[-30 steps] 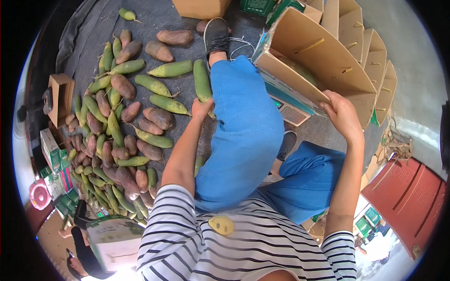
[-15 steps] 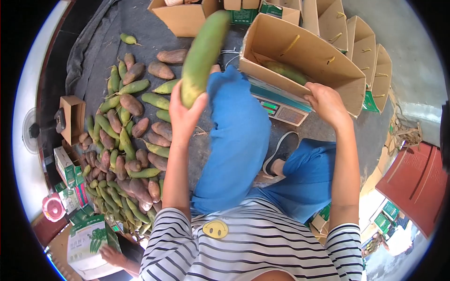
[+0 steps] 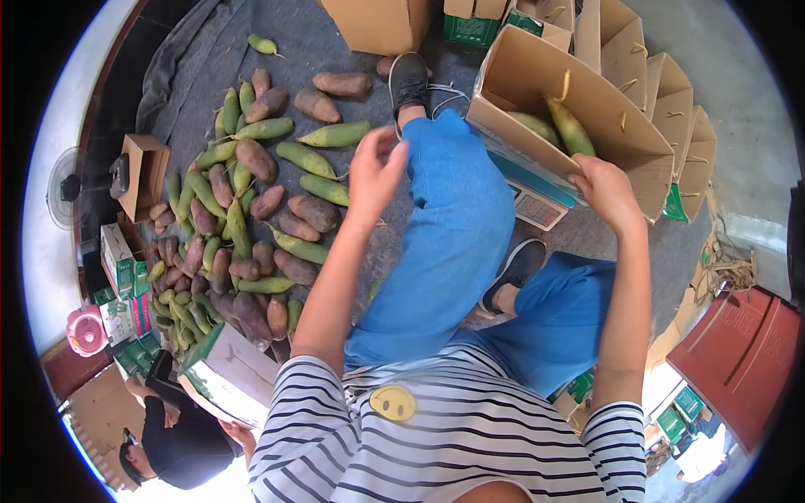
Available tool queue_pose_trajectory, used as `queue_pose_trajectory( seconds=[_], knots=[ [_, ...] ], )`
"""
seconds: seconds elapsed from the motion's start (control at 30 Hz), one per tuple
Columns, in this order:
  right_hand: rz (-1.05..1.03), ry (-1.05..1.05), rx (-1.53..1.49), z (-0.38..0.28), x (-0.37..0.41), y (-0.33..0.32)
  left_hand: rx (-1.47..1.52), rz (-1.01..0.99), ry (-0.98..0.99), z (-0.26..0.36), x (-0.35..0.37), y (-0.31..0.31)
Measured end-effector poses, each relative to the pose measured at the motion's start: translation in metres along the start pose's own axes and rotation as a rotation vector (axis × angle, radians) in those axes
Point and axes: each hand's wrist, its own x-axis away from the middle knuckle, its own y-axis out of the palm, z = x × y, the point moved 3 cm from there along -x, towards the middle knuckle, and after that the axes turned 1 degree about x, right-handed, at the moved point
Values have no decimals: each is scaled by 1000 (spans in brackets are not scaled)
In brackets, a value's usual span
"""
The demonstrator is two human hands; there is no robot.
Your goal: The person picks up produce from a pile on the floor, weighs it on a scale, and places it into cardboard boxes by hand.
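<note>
My left hand (image 3: 377,174) is raised over the floor beside my knee, fingers apart and holding nothing. My right hand (image 3: 605,191) grips the near rim of an open cardboard box (image 3: 511,117). Inside that box, a green radish (image 3: 570,130) leans up against the wall, close to my right hand. Another green radish (image 3: 535,127) lies beside it, partly hidden by the box wall. The box rests on a digital scale (image 3: 537,207), whose panel shows in part below the box.
Green radishes (image 3: 335,134) and dusty reddish-brown roots (image 3: 256,159) spread across the dark floor sheet on the left. More open boxes (image 3: 662,96) line the right. A person in black (image 3: 189,440) handles a white box (image 3: 231,377) at lower left.
The large green radish has left my left hand, and a radish now leans in the box. My left hand is emptied. At lower left, the white box has moved right.
</note>
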Motion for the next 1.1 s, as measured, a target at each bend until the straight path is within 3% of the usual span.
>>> queue_pose_trajectory(
  seconds=[0.07,0.17,0.2,0.23,0.3,0.4,0.5,0.6,0.7,0.8,0.9,1.0,1.1],
  knots=[
    [-4,2,3,-2,-1,1,7,77,-197,-78,26,-24],
    [0,-9,-17,3,-2,2,-289,188,-420,-186,70,-72],
    [-6,-6,-27,2,-2,2,-325,165,-592,-221,82,-87],
    [-13,-5,-40,2,-3,3,-459,223,-588,-278,100,-104],
    [-21,2,-37,0,-3,2,-396,283,-744,-278,116,-123],
    [-20,6,-43,-1,-4,2,1,371,-1210,-296,127,-131],
    [-34,21,-34,-4,-5,1,147,386,-1297,-273,122,-120],
    [-55,37,-25,0,-7,3,359,624,-966,-328,123,-109],
    [-35,41,-44,-1,-9,4,381,864,-1196,-293,112,-99],
    [-47,70,-37,-6,-10,-1,465,861,-1215,-308,118,-101],
    [-15,56,-28,-5,-8,1,428,757,-1443,-317,114,-106],
    [-20,46,-14,-4,-8,2,372,655,-1527,-311,107,-98],
    [-71,67,2,-3,-10,1,454,699,-1337,-311,106,-87]
  ],
)
